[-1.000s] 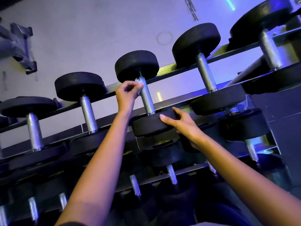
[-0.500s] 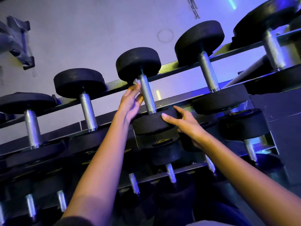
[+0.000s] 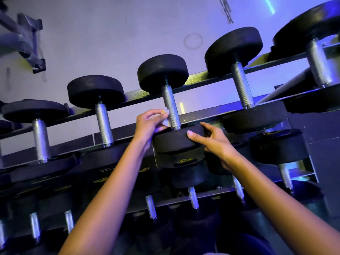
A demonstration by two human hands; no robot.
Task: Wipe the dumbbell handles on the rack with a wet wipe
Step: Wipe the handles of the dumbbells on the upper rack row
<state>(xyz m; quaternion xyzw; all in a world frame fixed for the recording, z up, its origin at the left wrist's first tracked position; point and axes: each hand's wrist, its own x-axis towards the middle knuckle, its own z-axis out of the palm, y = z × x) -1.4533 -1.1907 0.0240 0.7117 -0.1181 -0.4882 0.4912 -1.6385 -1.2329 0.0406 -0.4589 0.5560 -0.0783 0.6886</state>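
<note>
Left grip [image 3: 149,124]: fingers curled, pinching the wet wipe [image 3: 166,117] against the left side of the knurled dumbbell handle [image 3: 171,107].
Right grip [image 3: 211,142]: spread wide, my thumb and fingers clasp that dumbbell's near head [image 3: 171,144].
Dumbbell: on the top shelf of the rack [image 3: 198,79].

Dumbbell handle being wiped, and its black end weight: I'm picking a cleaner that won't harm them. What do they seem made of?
The handle looks like bare steel or chrome: silvery, with fine crosshatched knurling that catches the light. The end weight looks like rubber or urethane coating: matte black, dull, softly rounded edges; its core is hidden.
</note>
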